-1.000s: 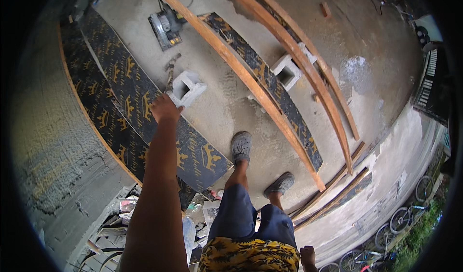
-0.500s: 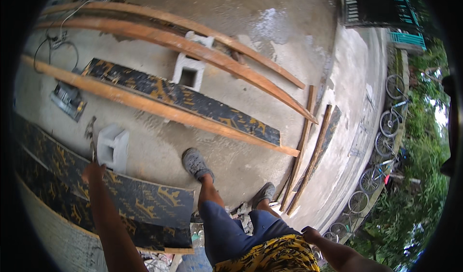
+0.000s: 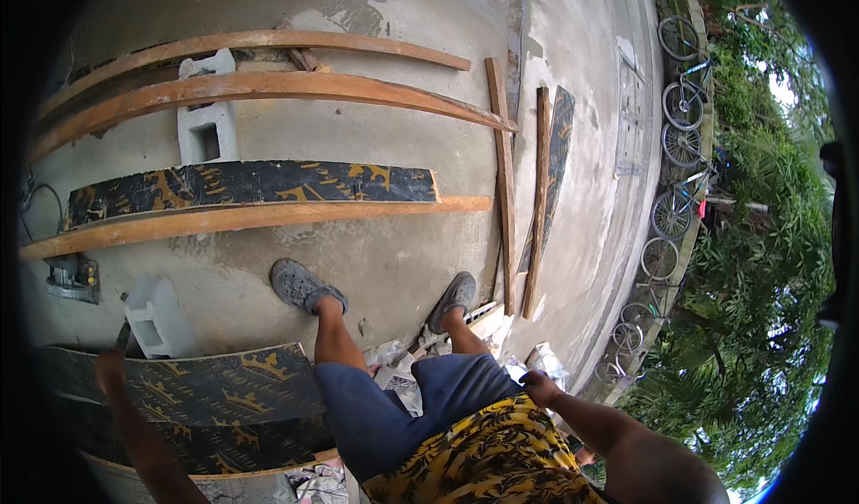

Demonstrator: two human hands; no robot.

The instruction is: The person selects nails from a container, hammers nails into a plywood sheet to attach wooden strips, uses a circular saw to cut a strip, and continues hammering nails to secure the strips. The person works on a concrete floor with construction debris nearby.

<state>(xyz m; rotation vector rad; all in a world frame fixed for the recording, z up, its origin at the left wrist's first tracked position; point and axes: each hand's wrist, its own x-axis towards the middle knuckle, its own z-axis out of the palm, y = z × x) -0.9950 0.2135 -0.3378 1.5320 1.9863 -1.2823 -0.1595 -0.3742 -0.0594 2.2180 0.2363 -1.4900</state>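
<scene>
Closed around the handle of a hammer (image 3: 123, 334), my left hand (image 3: 109, 370) is low at the left, over a black board with gold crown prints (image 3: 215, 383). The hammer's head is hard to make out now against a grey concrete block (image 3: 159, 318). My right hand (image 3: 540, 388) is closed at my right hip, with the cloth of my blue shorts (image 3: 470, 379) pinched in it, beside the hem of my yellow and black shirt (image 3: 483, 432).
Ahead lie long timbers (image 3: 295, 85), a narrow printed board strip (image 3: 259, 182) and a second concrete block (image 3: 204, 137). A circular saw (image 3: 73, 279) sits at the left. Loose sticks (image 3: 503, 191) lie to the right. Rubble (image 3: 398, 383) is by my feet; bicycles (image 3: 682, 106) line the far right.
My view has swung, so timbers, blocks and boards sit further left in the picture. My left hand still holds the hammer, now lower. My right hand stays at my hip.
</scene>
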